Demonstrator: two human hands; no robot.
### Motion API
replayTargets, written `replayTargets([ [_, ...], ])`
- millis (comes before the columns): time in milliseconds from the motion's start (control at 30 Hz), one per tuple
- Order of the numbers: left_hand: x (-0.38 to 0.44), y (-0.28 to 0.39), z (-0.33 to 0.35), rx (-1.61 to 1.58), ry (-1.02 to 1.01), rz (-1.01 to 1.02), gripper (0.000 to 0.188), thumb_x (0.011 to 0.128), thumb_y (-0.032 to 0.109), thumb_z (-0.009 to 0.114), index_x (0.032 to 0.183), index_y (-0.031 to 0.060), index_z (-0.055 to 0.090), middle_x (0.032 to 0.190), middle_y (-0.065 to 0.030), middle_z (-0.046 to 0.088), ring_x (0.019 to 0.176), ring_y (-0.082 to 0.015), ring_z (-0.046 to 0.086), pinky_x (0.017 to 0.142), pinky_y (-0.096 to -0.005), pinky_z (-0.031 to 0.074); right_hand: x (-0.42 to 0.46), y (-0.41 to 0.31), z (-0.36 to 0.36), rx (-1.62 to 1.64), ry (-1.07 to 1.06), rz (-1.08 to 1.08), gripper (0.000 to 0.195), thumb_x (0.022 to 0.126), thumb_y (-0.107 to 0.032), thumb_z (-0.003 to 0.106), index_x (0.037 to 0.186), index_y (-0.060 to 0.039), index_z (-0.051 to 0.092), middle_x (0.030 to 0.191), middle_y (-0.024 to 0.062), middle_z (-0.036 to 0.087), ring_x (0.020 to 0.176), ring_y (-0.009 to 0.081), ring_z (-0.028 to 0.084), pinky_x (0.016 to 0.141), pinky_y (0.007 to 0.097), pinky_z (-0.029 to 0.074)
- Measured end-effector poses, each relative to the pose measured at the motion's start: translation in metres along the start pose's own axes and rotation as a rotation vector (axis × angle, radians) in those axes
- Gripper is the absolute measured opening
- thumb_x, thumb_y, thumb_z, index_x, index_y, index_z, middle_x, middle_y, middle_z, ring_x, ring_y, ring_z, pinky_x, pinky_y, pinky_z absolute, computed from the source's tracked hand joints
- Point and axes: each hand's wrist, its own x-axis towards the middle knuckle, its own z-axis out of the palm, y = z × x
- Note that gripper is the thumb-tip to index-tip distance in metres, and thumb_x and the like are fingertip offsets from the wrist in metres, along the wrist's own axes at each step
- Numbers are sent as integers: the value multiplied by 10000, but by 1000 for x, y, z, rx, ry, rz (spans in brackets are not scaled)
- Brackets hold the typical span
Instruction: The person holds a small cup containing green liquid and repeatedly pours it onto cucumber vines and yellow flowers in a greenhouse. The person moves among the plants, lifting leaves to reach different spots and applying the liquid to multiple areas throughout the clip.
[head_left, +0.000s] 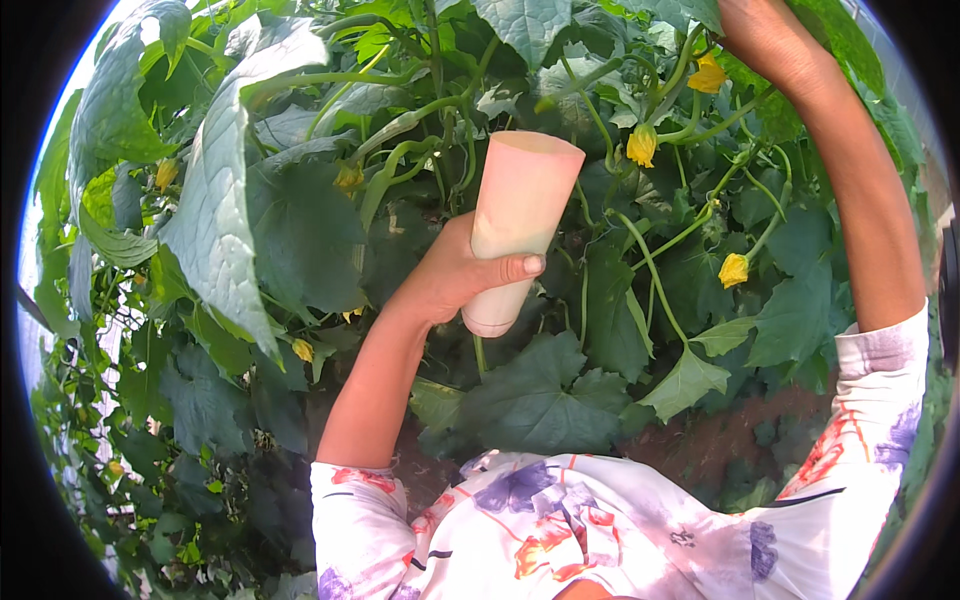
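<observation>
My left hand (457, 270) grips a tall, tapered cup-like container (529, 191), pale pink and white, with its thumb across the front. The container leans to the right, its wide end up and its narrow rounded end down; what it holds cannot be seen. My right hand (742, 26) is raised among the vines at the top edge, where leaves and the picture's rim hide its fingers. Below its wrist are a yellow flower (707, 74) and another, partly closed yellow flower (642, 145), both on green stems.
Climbing vines with broad leaves crowd in front of me. One large pale leaf (217, 180) hangs close on the left. A further yellow flower (733, 270) sits lower right, near thin tendrils. Bare brown soil (697, 427) shows beneath the foliage.
</observation>
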Motion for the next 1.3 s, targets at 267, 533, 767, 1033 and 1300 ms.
replayTargets([
  [267, -68, -16, 28, -155, 125, -19, 839, 633, 267, 875, 1311, -4, 462, 1162, -173, 623, 998, -262, 650, 854, -406, 537, 18, -39, -17, 181, 372, 169, 193, 741, -111, 642, 892, 7, 623, 775, 182, 566, 802, 326, 574, 752, 425, 475],
  [533, -112, -8, 37, -125, 331, 31, 884, 621, 253, 885, 1329, -11, 426, 1157, -191, 612, 996, -269, 649, 841, -406, 542, -8, -86, -71, 477, 423, 589, 186, 887, -163, 561, 840, 17, 560, 803, 156, 569, 728, 236, 562, 628, 398, 433],
  [767, -129, -1, 41, -143, 441, 39, 866, 615, 234, 886, 1310, -28, 440, 1137, -182, 608, 1024, -280, 636, 862, -422, 549, -50, -129, -99, 1044, 97, -119, 290, 760, -8, 681, 1048, -17, 645, 1022, 148, 591, 889, 278, 601, 729, 345, 492],
  [1033, -123, 47, 43, -30, 515, 40, 875, 600, 269, 888, 1295, -39, 456, 1134, -203, 619, 978, -283, 655, 842, -410, 549, 59, -177, -82, 1284, 105, 78, 269, 916, -89, 590, 1175, -15, 591, 1045, 144, 662, 940, 254, 648, 819, 305, 502],
  [1300, -98, 101, 26, 85, 560, 178, 851, 639, 327, 859, 1304, -22, 459, 1123, -194, 620, 971, -286, 653, 829, -410, 536, 114, -200, -53, 1439, 120, 334, 300, 893, -255, 545, 1085, -36, 616, 1032, 205, 641, 878, 305, 641, 758, 427, 498],
])
